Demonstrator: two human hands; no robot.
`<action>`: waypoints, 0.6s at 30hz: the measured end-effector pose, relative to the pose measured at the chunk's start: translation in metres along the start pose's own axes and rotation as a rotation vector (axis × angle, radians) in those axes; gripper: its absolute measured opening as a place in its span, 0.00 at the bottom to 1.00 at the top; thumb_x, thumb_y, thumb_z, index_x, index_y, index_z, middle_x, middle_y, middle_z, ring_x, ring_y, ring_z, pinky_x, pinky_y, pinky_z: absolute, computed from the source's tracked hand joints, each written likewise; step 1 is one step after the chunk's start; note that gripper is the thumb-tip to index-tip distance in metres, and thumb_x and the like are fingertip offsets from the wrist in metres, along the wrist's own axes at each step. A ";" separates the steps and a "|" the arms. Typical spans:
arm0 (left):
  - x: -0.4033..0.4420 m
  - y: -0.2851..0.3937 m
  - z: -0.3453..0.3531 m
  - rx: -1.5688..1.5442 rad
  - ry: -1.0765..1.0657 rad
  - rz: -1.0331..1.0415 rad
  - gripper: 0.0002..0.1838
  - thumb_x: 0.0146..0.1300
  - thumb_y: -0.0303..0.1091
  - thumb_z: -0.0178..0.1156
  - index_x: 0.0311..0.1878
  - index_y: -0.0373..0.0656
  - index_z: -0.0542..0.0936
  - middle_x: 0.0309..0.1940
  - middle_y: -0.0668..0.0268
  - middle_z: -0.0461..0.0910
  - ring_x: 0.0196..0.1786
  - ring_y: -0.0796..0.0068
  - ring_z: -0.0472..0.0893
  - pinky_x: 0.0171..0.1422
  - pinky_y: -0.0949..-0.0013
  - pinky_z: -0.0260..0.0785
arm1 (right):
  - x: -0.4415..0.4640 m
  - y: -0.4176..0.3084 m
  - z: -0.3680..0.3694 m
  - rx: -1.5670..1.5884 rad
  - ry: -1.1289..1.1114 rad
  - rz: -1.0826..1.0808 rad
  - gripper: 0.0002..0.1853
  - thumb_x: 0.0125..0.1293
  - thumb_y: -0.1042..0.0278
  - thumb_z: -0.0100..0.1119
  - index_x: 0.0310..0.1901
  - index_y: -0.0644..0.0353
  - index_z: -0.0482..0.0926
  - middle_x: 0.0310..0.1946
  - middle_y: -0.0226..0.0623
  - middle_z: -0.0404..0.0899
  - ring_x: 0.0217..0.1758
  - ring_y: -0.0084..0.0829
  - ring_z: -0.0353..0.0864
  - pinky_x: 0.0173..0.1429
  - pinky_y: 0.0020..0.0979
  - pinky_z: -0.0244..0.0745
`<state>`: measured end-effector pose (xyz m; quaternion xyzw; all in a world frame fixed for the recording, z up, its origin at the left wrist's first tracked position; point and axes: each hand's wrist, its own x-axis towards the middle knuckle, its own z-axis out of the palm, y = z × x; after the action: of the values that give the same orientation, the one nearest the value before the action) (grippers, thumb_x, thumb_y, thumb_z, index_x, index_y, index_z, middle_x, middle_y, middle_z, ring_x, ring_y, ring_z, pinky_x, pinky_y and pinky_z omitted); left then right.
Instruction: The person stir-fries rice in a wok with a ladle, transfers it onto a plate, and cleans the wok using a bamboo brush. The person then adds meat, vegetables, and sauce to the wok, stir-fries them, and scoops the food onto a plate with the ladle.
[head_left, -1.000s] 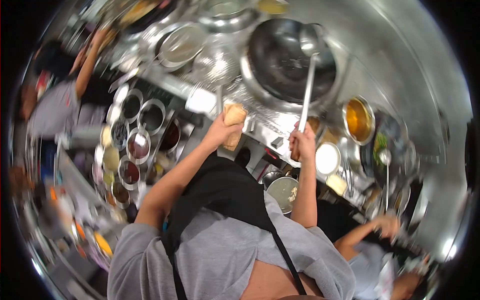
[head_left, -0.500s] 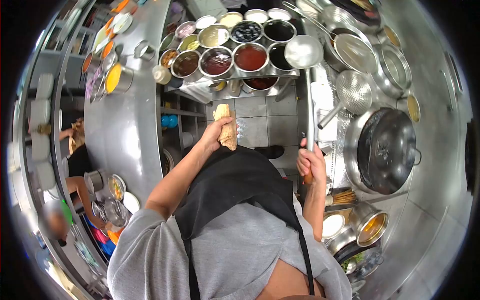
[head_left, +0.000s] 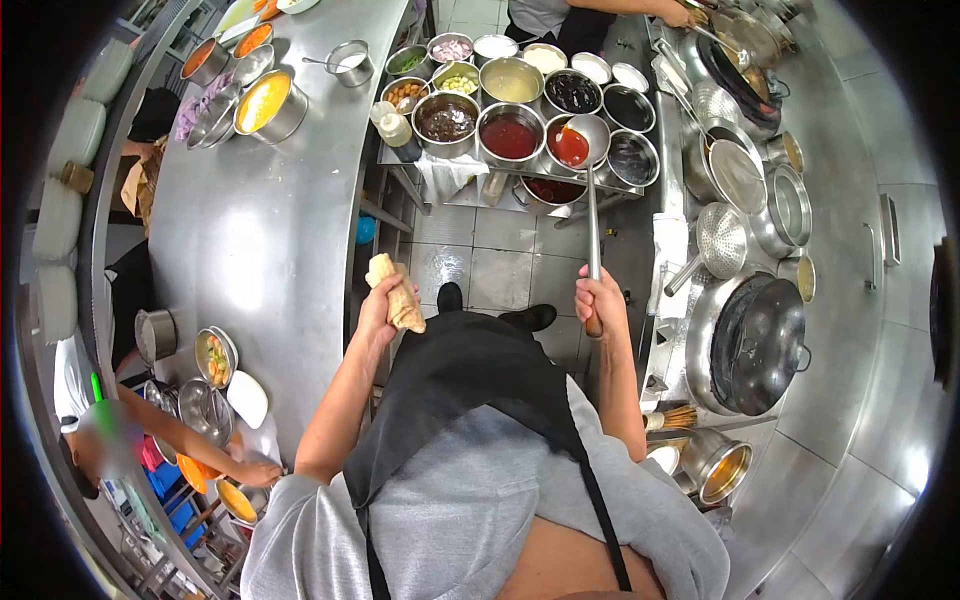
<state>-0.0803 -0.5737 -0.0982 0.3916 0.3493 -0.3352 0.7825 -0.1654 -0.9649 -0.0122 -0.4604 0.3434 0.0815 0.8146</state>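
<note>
Many open bowls (head_left: 512, 161) crowd together; any sideways drip could mix their contents.
Long ladle (head_left: 593, 225), gripped by the right hand (head_left: 602, 302) near its handle's end, has its head at a red-sauce bowl (head_left: 561, 168); a wrist slip could knock the rim; folded cloth (head_left: 398, 297), clutched in the left hand (head_left: 375, 312), sits well apart from the ladle.

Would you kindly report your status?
Left hand: folded beige cloth. Right hand: wooden-handled metal ladle, bowl at round metal pot, red sauce inside. Other metal pots crowd around.
</note>
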 end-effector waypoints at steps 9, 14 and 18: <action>0.037 0.010 0.016 0.077 -0.072 -0.134 0.24 0.69 0.37 0.59 0.63 0.39 0.67 0.41 0.52 0.82 0.39 0.58 0.84 0.44 0.55 0.82 | -0.031 0.003 0.017 0.720 -0.331 0.013 0.09 0.69 0.77 0.42 0.49 0.63 0.68 0.16 0.23 0.63 0.10 0.17 0.61 0.15 0.24 0.61; 0.062 -0.010 0.084 0.162 -0.286 -0.177 0.21 0.66 0.38 0.60 0.57 0.38 0.70 0.40 0.53 0.82 0.41 0.55 0.85 0.46 0.51 0.80 | -0.058 0.002 0.003 1.084 -0.534 -0.048 0.14 0.67 0.76 0.40 0.52 0.67 0.70 0.16 0.25 0.65 0.11 0.21 0.64 0.17 0.28 0.66; 0.066 -0.042 0.156 0.266 -0.385 -0.296 0.20 0.66 0.38 0.60 0.56 0.38 0.71 0.42 0.54 0.82 0.42 0.56 0.84 0.47 0.52 0.79 | -0.112 -0.008 -0.019 1.237 -0.590 -0.238 0.13 0.66 0.76 0.41 0.51 0.68 0.66 0.15 0.26 0.66 0.11 0.22 0.68 0.17 0.29 0.69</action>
<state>-0.0348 -0.7422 -0.0978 0.3645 0.2007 -0.5571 0.7187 -0.2548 -0.9643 0.0576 0.0952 0.0384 -0.0973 0.9899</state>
